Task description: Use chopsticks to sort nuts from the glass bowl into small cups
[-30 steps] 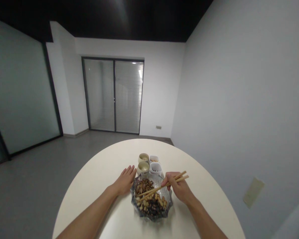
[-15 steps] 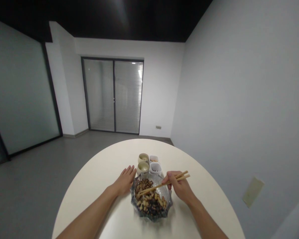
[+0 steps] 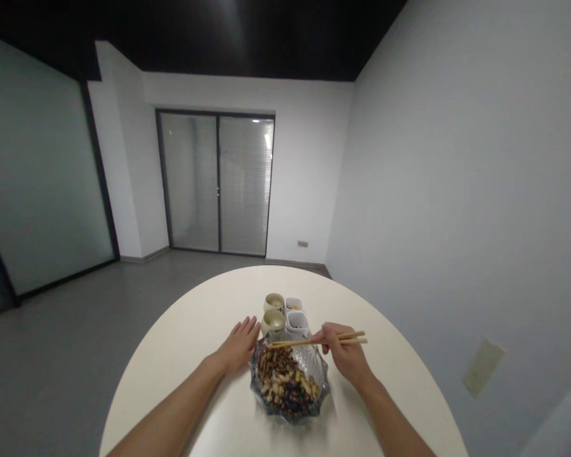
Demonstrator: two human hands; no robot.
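Observation:
A faceted glass bowl (image 3: 314, 365) stands on the table, filled with striped sunflower seeds (image 3: 271, 367) and pale nuts (image 3: 290, 387). My right hand (image 3: 342, 355) is shut on a pair of wooden chopsticks (image 3: 318, 342), held level, their tips over the bowl's far rim. Whether the tips hold anything is too small to tell. My left hand (image 3: 240, 344) lies flat on the tabletop with its fingers apart, touching the bowl's left side or very close to it. Two cream cups (image 3: 273, 320) and two small white square dishes (image 3: 297, 322) stand just beyond the bowl.
The round white table (image 3: 400, 387) has its curved edge close around these things, with a grey floor (image 3: 66, 355) beyond it. A white wall (image 3: 457, 190) stands to the right, and a glass door with blinds (image 3: 217, 184) is far ahead.
The chopsticks have swung from pointing down-left into the bowl to nearly level across its far rim. My right hand has shifted slightly right. My left hand has not moved.

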